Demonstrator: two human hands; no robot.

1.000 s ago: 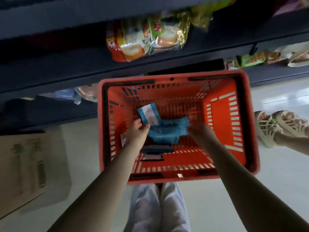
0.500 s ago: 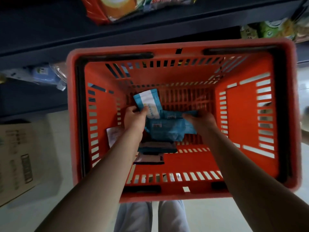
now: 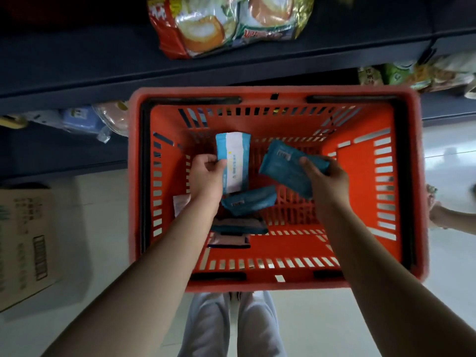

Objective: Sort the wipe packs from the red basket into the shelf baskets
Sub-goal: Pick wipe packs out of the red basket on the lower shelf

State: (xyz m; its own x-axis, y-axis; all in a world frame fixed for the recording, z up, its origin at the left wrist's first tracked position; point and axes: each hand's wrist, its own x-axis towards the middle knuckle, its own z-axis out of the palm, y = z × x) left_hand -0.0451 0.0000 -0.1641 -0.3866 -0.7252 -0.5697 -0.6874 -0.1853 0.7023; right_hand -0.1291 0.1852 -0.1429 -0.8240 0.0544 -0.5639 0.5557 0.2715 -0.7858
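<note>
The red basket [image 3: 409, 191] stands on the floor below me, in front of dark shelves. Inside it my left hand [image 3: 206, 176] grips a light blue and white wipe pack [image 3: 233, 161], held upright. My right hand [image 3: 325, 180] grips a darker teal wipe pack [image 3: 283, 166], lifted off the basket floor and tilted. Another teal pack [image 3: 248, 200] lies on the basket floor between my hands. Below it lie a dark pack [image 3: 239, 225] and a pale pack [image 3: 229, 240]. A small white pack [image 3: 180, 203] is partly hidden by my left forearm.
Dark shelves [image 3: 77, 81] run across the top, with snack bags [image 3: 221, 21] above and wrapped goods [image 3: 82, 119] on the lower left shelf. A cardboard box [image 3: 25, 243] stands on the floor at the left. Someone's sandalled foot [image 3: 438, 210] is at the right edge.
My right hand has lifted the teal pack off the pile and swung it right. My left hand has raised the light blue pack. The view has moved closer to the basket.
</note>
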